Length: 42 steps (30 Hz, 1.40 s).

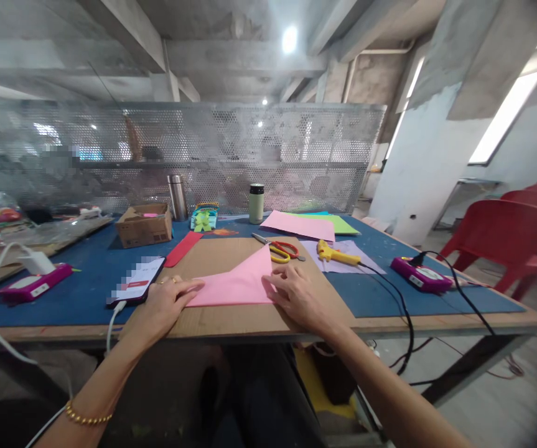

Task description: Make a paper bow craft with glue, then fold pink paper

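A folded pink paper lies on a sheet of brown cardboard near the table's front edge, with one corner pointing up and away. My left hand pinches or presses the paper's left corner. At the paper's right edge, my right hand has its fingers drawn together on it. Just beyond the paper are scissors with red and yellow handles. Left of the cardboard lies a phone with a white cable plugged in.
A yellow glue gun rests on lilac paper at the right, its black cord running to a purple power strip. Behind stand a cardboard box, a steel flask, a green bottle and pink sheets.
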{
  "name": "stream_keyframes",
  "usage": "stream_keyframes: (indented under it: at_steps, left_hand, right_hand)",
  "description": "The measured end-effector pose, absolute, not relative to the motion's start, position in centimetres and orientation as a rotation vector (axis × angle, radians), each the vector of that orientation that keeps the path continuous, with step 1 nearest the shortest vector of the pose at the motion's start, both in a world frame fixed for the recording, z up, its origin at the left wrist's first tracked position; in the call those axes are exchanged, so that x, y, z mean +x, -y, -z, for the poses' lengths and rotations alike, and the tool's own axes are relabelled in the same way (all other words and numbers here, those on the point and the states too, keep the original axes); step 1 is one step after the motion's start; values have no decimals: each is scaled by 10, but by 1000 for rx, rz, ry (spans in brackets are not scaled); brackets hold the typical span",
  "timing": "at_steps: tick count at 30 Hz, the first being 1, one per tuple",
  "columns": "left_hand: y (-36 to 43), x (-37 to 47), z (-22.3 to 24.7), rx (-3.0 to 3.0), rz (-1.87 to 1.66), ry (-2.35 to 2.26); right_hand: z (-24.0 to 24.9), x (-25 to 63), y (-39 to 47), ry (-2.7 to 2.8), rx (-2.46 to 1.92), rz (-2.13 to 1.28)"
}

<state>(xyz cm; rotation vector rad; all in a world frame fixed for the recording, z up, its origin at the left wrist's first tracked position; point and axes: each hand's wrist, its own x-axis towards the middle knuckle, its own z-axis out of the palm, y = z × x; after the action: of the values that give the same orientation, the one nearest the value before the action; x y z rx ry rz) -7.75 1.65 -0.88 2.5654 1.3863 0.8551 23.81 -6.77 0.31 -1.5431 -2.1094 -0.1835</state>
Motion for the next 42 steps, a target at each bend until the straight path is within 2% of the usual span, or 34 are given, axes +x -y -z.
stream_keyframes:
  at_steps: [14,21,26,33,42]
  left_hand:
    - [-15,-75,12,2646,-854,-1449]
    - [5,-64,12,2933,-1090,-1345]
    - [33,-31,21,3126,-999,-1073]
    - [44,-13,28,3171,-749,-1073]
    - [40,-16,30,3164,-637,-1084]
  right_hand:
    - [-10,233,74,2174,-1640,216]
    - [-10,232,74,2191,-1633,224]
    - [-9,234,71,2196,-1612,210]
    - [-9,233,72,2185,-1608,205]
    - [-1,239,68,2125,-1528,145]
